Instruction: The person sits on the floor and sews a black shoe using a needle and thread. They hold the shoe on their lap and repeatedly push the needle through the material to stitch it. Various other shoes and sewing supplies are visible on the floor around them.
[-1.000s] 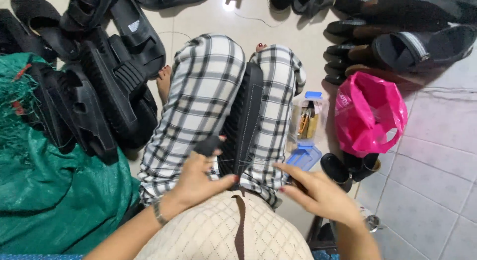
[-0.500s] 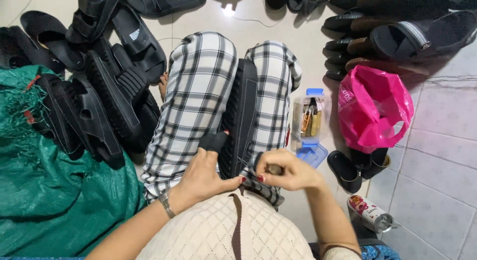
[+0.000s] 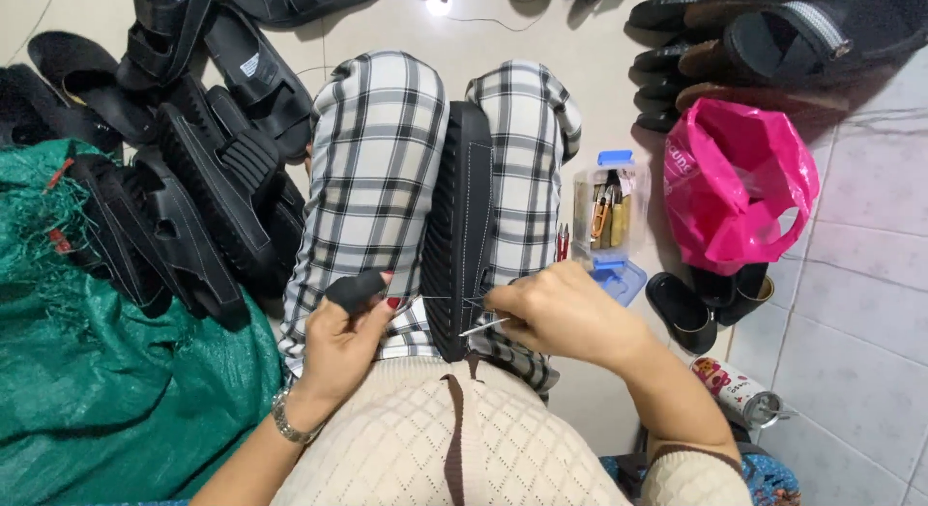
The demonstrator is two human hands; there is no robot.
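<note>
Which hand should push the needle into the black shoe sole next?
Probably the right hand: it pinches the thin metal needle, whose tip sits at the edge of the black sole. The left hand only steadies the other side.
</note>
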